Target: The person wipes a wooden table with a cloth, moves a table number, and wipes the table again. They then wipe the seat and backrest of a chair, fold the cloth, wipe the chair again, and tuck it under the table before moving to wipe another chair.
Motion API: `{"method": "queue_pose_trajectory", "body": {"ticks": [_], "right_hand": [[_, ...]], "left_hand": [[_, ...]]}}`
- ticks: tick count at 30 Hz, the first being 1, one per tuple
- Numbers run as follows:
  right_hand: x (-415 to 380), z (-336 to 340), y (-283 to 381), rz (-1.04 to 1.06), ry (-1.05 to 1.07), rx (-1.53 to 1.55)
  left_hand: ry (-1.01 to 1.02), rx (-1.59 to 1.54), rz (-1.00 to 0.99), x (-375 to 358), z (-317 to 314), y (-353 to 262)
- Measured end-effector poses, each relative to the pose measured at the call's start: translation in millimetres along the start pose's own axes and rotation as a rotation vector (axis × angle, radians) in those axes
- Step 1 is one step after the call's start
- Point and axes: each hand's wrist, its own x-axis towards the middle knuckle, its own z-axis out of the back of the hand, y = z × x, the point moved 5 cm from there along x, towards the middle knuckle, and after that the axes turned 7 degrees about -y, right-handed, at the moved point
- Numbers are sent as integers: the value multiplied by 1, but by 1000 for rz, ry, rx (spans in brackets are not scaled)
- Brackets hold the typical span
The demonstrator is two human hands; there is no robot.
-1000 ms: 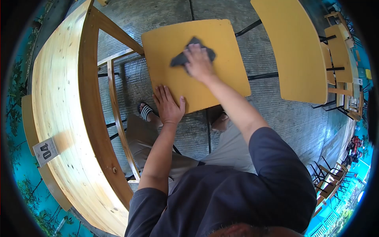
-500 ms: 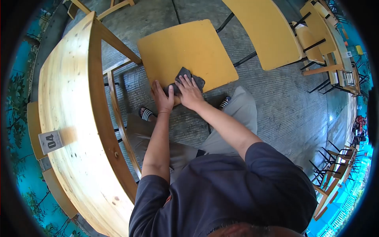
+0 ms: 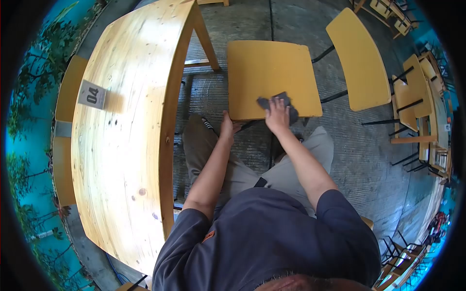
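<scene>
In the head view a yellow chair seat (image 3: 272, 72) stands in front of me. My right hand (image 3: 277, 116) presses a crumpled dark grey cloth (image 3: 292, 114) onto the seat near its front edge, fingers spread over the fabric. At the seat's front left corner is my left hand (image 3: 227, 128), its thumb up along the side and its fingers curled around the edge, partly hidden below it. The chair's curved yellow backrest (image 3: 361, 63) joins the seat through black metal tubes on the right.
A long light wooden table (image 3: 131, 145) runs along my left, with a number sign (image 3: 92, 95) marked 04 on top. More yellow chairs (image 3: 64, 89) stand beyond it. Stacked chairs (image 3: 412, 104) and tables fill the far right. The floor (image 3: 349, 160) is ribbed grey concrete.
My left hand has left the cloth and now holds the seat's front left corner. My right hand stays on the cloth. The view has shifted, so the seat appears farther right.
</scene>
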Motion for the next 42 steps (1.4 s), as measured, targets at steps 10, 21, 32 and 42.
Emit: {"method": "queue_pose_trajectory", "body": {"ticks": [10,21,32,42], "right_hand": [[14,-12,27,285,-32,121],[49,3,-60,-286,55,-229],[15,-21,107,412,74,135],[39,14,-98,-124,-39,-48]], "left_hand": [[41,56,-97,8,19,7],[-157,371,-221,12,9,0],[-134,341,-384,9,11,-14],[-114,360,-298,10,10,-8]]}}
